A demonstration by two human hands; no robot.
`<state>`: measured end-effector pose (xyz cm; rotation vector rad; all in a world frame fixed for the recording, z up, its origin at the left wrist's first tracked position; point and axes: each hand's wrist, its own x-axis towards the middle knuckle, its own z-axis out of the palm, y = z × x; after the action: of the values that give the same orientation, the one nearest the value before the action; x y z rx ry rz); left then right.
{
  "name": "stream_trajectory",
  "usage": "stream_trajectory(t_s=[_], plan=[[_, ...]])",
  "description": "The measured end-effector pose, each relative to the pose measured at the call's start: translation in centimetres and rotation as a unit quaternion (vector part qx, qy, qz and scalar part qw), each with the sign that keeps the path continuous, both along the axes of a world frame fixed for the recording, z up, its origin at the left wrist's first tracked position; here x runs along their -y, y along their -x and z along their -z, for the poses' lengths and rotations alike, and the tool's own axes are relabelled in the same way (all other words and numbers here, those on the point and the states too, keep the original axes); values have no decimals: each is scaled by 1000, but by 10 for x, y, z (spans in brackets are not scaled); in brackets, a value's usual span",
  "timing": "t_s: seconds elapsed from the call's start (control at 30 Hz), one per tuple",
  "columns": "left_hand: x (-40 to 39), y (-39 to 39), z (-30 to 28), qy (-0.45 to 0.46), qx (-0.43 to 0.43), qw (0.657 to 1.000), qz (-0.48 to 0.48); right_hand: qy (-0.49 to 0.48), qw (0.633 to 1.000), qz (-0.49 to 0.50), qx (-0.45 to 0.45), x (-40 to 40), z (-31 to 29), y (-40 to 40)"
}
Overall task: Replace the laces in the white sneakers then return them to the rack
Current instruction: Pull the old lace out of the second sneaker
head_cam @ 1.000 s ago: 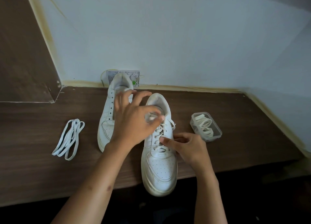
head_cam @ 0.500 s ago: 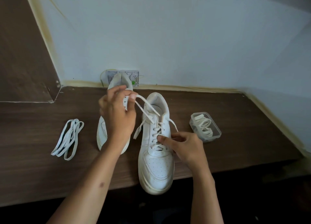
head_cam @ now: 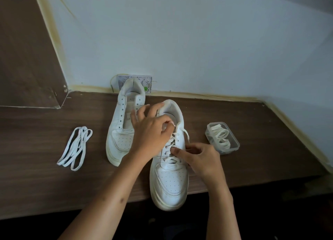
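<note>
The left hand (head_cam: 151, 133) pinches a cream lace end (head_cam: 173, 125) between thumb and forefinger above the upper eyelets, its other fingers spread over the collar. The right hand (head_cam: 201, 160) presses its fingertips together on the lace crossings (head_cam: 171, 150) lower down. Both work on the near sneaker (head_cam: 169, 178), whose toe overhangs the wooden worktop (head_cam: 36, 182) at its front edge. The second, unlaced sneaker (head_cam: 124, 124) lies just beside it, heel near the back edge. A loose white lace (head_cam: 75, 148) lies toward the left; a clear tub (head_cam: 232, 146) holding 1 coiled lace (head_cam: 222, 137) sits toward the right.

Your left hand (head_cam: 150, 131) reaches in from the lower left, thumb and forefinger pinched together, the other fingers (head_cam: 142, 110) splayed upward. Your right hand (head_cam: 200, 158) sits lower, knuckles up, fingers curled and pressing down.
</note>
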<state>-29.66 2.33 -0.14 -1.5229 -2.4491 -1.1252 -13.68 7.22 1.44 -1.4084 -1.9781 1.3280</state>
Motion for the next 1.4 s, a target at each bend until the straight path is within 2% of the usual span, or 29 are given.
stream_trajectory(t_s=[0.13, 0.27, 0.33, 0.37, 0.43, 0.5, 0.6, 0.7, 0.77, 0.8, 0.87, 1.07, 1.2, 1.3, 1.4], plan=[[0, 11, -2, -162, 83, 983, -23, 6, 1000, 2, -8, -1, 2, 0], [9, 30, -11, -304, 188, 927, -116, 7, 1000, 8, -12, -3, 5, 0], [18, 38, -16, -323, 216, 906, -167, 9, 1000, 4, -15, -3, 5, 0], [22, 43, -18, -300, 199, 913, -190, 8, 1000, 1, -15, -3, 5, 0], [29, 49, -19, -197, 130, 948, -214, -5, 1000, -4, -16, -2, 4, -1], [31, 48, -17, -113, 93, 964, -222, -37, 999, -6, -19, 0, 2, -1], [30, 40, -17, -90, 71, 973, -201, -127, 991, -10, -50, 0, 1, 0], [28, 39, -22, -101, 39, 993, -51, -202, 973, -29, -108, -1, 4, 6], [29, 35, -20, -40, 28, 996, 80, -227, 967, -51, -107, 0, 7, 12], [29, 32, -16, -1, 9, 993, 115, -237, 965, -65, -96, 1, 9, 15], [28, 30, -8, 51, -43, 990, 127, -266, 959, -78, -56, 3, 12, 19], [28, 36, -9, 17, -53, 994, 99, -374, 924, -70, 47, 7, 10, 26], [27, 33, -10, 13, -40, 994, 106, -388, 917, -69, 60, 8, 15, 32], [26, 33, -9, 8, -40, 993, 112, -360, 931, -47, -33, 6, 21, 38], [25, 33, -8, 12, -35, 992, 121, -207, 956, 36, -203, 7, 16, 40]])
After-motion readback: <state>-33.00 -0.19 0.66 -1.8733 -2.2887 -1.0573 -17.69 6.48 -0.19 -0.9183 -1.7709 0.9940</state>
